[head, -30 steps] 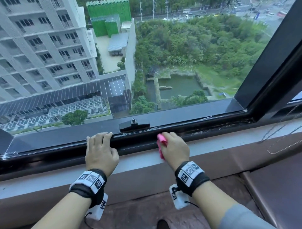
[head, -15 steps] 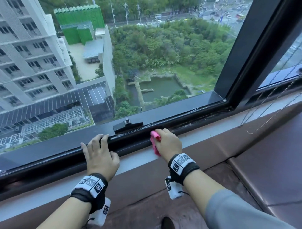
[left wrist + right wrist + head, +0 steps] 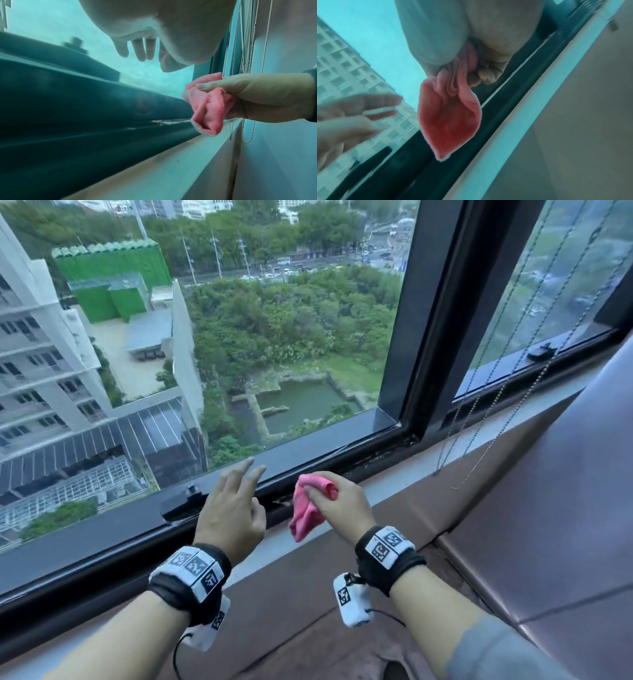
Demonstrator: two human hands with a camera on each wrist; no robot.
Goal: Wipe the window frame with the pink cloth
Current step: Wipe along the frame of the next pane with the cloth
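The pink cloth [image 3: 306, 508] hangs bunched from my right hand [image 3: 337, 503], which pinches it just above the black window frame [image 3: 359, 460]; a loose corner dangles over the pale sill. In the left wrist view the cloth [image 3: 208, 108] is held clear of the frame's lower rail [image 3: 85, 108]. The right wrist view shows the cloth [image 3: 450, 119] drooping open below my fingers. My left hand [image 3: 236, 501] hovers with fingers spread beside the cloth, over the frame and holding nothing.
A black window latch [image 3: 181, 503] sits on the frame left of my left hand. A vertical frame post [image 3: 435, 313] divides the panes. Bead blind cords [image 3: 479, 446] hang at the right over the brown ledge [image 3: 513, 542]. A second latch [image 3: 543, 352] lies far right.
My left hand has lifted off the frame and spread its fingers. My right hand has raised the cloth off the frame, so it now hangs loose. The view has swung rightward.
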